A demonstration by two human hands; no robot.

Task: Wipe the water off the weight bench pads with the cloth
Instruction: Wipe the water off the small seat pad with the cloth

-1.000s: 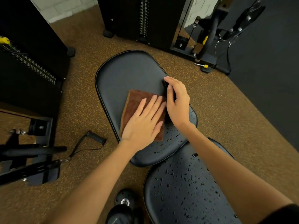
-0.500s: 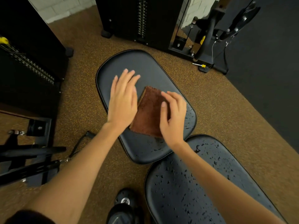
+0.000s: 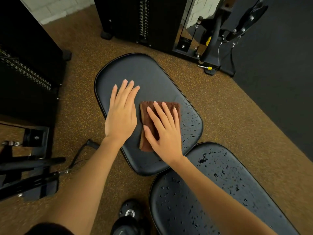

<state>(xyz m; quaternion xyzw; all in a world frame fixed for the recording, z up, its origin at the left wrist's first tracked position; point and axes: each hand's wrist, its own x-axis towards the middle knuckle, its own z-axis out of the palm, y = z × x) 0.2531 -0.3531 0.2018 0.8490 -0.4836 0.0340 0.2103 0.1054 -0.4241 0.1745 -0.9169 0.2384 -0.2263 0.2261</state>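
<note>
two black bench pads show: the far pad [image 3: 152, 77], a rounded oblong, and the near pad [image 3: 220, 192], whose far end sits just under the far pad's near right edge. one brown cloth [image 3: 149, 116], folded into a rectangle, lies on the far pad right of its middle, its right edge near the pad's right rim. two bare hands are on that pad. the right hand [image 3: 165, 131] lies flat on the cloth with fingers straight and slightly spread, pressing it down and gripping nothing. the left hand [image 3: 122, 112] lies flat on the bare pad just left of the cloth, fingers straight and together, holding nothing; whether it touches the cloth's edge i cannot tell. water droplets [image 3: 191, 122] dot the strip of the far pad between the cloth and the right rim and along its near end, while its left and far parts look dry and bare. many more droplets cover the near pad. brown speckled floor [image 3: 220, 107] lies open to the right of both pads. two black weight stacks stand close by, one [image 3: 144, 19] beyond the far pad and one [image 3: 25, 68] to the left, and one cable handle [image 3: 91, 143] lies on the floor beside the left forearm. one dumbbell [image 3: 128, 216] sits on the floor at the near edge, left of the near pad.
</note>
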